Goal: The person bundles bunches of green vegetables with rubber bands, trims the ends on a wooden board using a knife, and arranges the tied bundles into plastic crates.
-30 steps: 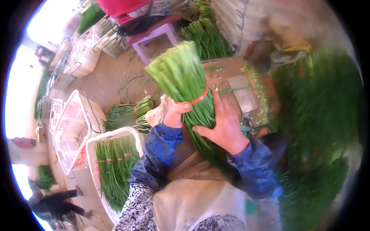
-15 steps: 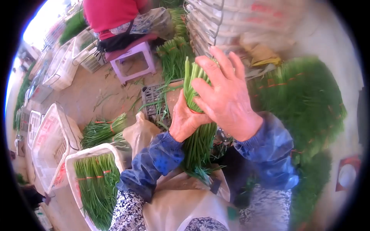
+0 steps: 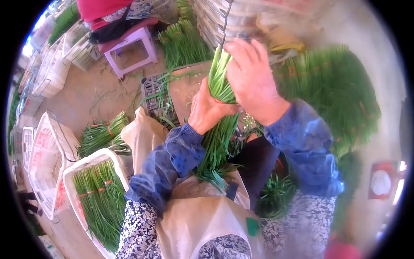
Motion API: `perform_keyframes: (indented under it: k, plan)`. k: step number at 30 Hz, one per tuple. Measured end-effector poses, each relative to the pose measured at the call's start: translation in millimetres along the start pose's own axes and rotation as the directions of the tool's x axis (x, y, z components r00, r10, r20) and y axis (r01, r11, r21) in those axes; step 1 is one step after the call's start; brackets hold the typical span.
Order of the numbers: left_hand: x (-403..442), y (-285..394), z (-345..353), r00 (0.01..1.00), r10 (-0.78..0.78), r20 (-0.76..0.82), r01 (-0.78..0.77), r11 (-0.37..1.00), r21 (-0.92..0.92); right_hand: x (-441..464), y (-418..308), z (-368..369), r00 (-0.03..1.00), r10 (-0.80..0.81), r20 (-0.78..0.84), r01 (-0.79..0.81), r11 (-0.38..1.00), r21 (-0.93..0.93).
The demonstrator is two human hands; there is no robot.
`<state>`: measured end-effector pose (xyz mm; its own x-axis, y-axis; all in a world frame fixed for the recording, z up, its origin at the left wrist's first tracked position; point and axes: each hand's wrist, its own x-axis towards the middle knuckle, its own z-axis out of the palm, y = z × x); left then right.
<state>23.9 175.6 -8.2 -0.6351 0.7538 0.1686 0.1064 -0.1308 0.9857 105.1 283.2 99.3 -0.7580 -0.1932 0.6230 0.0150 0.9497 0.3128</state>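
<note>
A bunch of long green stalks (image 3: 221,138) stands above my lap, pale cut ends up and leafy ends hanging down. My left hand (image 3: 209,108) is wrapped round it near an orange band. My right hand (image 3: 254,77) lies against the upper right side of the bunch, fingers bent near the cut ends; the palm side is hidden, so whether it grips any stalks cannot be made out. Below the bunch is a beige apron (image 3: 194,220). Behind it is a brown board (image 3: 183,90) beside a grey plastic crate (image 3: 151,93).
A white basket (image 3: 69,172) of banded bundles stands at the left, with another basket (image 3: 43,151) beyond it. Loose bundles (image 3: 97,136) lie nearby. A large green pile (image 3: 332,95) is at the right. A person in red (image 3: 92,8) sits on a purple stool (image 3: 133,52).
The bunch has gone from tilted, with its cut ends spread in view, to upright. My right hand has moved from its lower side up to the cut ends, its fingers now closer together.
</note>
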Motion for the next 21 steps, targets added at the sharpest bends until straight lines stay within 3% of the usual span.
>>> perform_keyframes:
  k: [3,5,7,8,9,10,11,12,14,15,16,17,18,19,20,21]
  plan:
    - [3.4,-9.0,3.3,0.999,0.006,0.044,-0.002,0.995,-0.104,3.7,28.8,13.2,0.99,0.143,-0.01,-0.142,0.986,0.091]
    - [1.2,-0.4,4.4,0.995,0.012,0.099,0.033,0.897,-0.442,18.4,45.7,2.4,0.804,0.591,-0.067,-0.53,0.762,0.372]
    - [-2.5,22.9,-7.6,0.995,0.0,0.104,0.05,0.878,-0.475,24.8,79.4,-13.2,0.584,0.811,0.009,-0.706,0.503,0.498]
    - [-3.8,33.4,-17.0,0.99,-0.082,0.115,0.132,0.835,-0.534,3.8,124.7,1.4,0.739,0.672,0.053,-0.674,0.733,0.093]
    - [-4.7,38.2,-28.2,0.979,-0.16,0.127,0.204,0.785,-0.586,-12.9,136.1,15.2,0.79,0.604,0.106,-0.595,0.797,-0.102]
    - [-6.5,30.4,-40.7,0.99,-0.118,0.081,0.143,0.8,-0.583,-29.0,147.5,28.5,0.833,0.53,0.158,-0.476,0.833,-0.283]
    - [-7.6,23.3,-50.7,0.992,-0.112,0.066,0.129,0.816,-0.564,-38.3,130.9,29.6,0.809,0.556,0.193,-0.499,0.822,-0.274]
    - [-12.0,13.5,-60.8,0.997,-0.072,0.015,0.062,0.714,-0.697,-43.2,113.4,31.3,0.784,0.574,0.235,-0.518,0.815,-0.261]
    - [-27.3,-14.8,-86.3,1.0,0.013,-0.014,-0.019,0.478,-0.878,-33.0,62.6,41.0,0.865,0.501,-0.017,-0.47,0.822,0.322]
    - [-33.5,-12.1,-93.8,0.999,-0.01,-0.032,-0.023,0.504,-0.863,-19.4,28.2,28.8,0.808,0.554,0.201,-0.539,0.558,0.631]
    - [-41.2,-5.0,-97.4,0.992,0.113,-0.063,-0.118,0.588,-0.8,-14.5,0.2,33.8,0.859,0.482,0.171,-0.412,0.454,0.79]
    - [-52.0,-2.7,-102.7,0.971,0.229,-0.076,-0.211,0.655,-0.725,-9.6,-30.7,33.1,0.892,0.397,0.217,-0.38,0.394,0.837]
    - [-67.2,-11.0,-122.9,0.98,0.195,0.025,-0.074,0.481,-0.873,-6.2,-58.5,33.7,0.916,0.306,0.259,-0.356,0.323,0.877]
    - [-83.4,-17.1,-136.4,0.987,0.164,0.005,-0.078,0.496,-0.865,-11.1,-81.6,46.3,0.948,0.153,0.278,-0.315,0.345,0.884]
    - [-104.4,-24.0,-147.4,0.986,0.169,-0.005,-0.123,0.693,-0.71,-13.8,-104.9,53.2,0.935,0.058,0.35,-0.355,0.173,0.919]
    - [-125.5,-35.1,-167.7,0.993,-0.119,-0.024,0.05,0.588,-0.808,-16.3,-127.0,59.4,0.915,-0.052,0.4,-0.401,0.0,0.916]
